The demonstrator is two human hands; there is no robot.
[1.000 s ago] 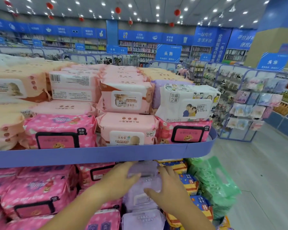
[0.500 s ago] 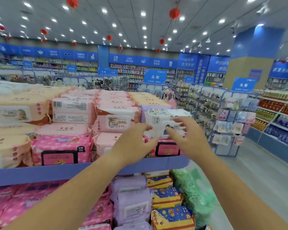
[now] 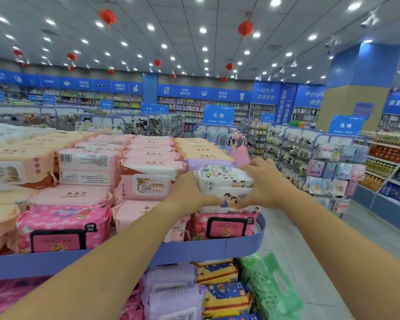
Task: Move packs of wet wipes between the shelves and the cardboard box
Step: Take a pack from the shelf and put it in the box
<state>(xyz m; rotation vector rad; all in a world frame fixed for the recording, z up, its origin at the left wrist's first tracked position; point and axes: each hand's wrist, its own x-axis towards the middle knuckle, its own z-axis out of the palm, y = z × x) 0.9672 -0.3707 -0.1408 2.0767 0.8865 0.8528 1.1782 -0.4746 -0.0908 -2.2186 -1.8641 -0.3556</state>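
Item: white pack [image 3: 225, 181], top shelf [image 3: 194, 250], right end, on a pink pack [image 3: 226, 227]. My left hand [image 3: 189, 192] and right hand [image 3: 269, 183] clamp its ends, fingers [image 3: 258, 163] curled. I judge pickup; next, lift clear.

"头饰" on blue aisle sign [image 3: 218, 115] — "LOOK" on blue wall banner [image 3: 184, 90] — "生活无忧" on wall panel [image 3: 266, 97]

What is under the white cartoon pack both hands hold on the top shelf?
A pink pack with a black-framed lid, its front showing above the shelf rim. Its top is covered by the white pack, so anything lying between them is hidden.
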